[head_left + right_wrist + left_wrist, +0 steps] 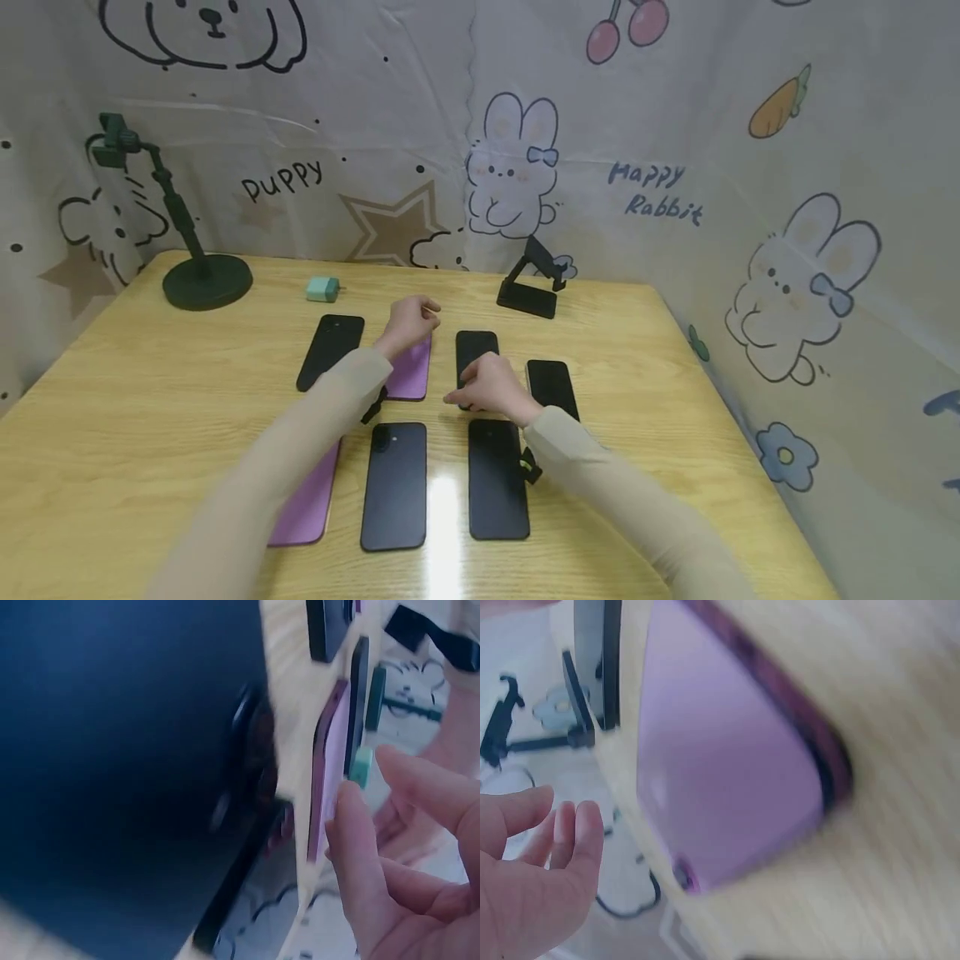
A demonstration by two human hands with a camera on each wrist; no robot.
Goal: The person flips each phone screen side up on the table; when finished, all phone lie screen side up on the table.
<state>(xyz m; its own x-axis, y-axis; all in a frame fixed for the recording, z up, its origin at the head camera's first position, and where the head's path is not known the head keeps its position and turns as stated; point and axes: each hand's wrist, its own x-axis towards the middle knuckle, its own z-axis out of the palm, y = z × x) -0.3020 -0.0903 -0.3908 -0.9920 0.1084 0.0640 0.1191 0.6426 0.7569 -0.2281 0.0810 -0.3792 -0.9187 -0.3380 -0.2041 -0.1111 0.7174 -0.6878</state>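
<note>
My left hand (411, 323) hovers over the far end of a purple phone (409, 373), its fingers loosely bent around nothing. The left wrist view shows this hand (544, 862) apart from the purple phone (727, 757). Over a dark phone (477, 343) in the back row is my right hand (497, 387), which hides its lower part. Thumb and fingers of the right hand (405, 855) stand apart with nothing between them. To its right lies another black phone (553, 385). Nearer me are a black phone (498, 492) and a dark blue phone (393, 492).
A second purple phone (307, 504) lies partly under my left sleeve, and a black phone (330, 350) lies at back left. Along the table's far side stand a dark green phone stand (206, 282), a mint-green charger plug (322, 289) and a black folding stand (527, 298).
</note>
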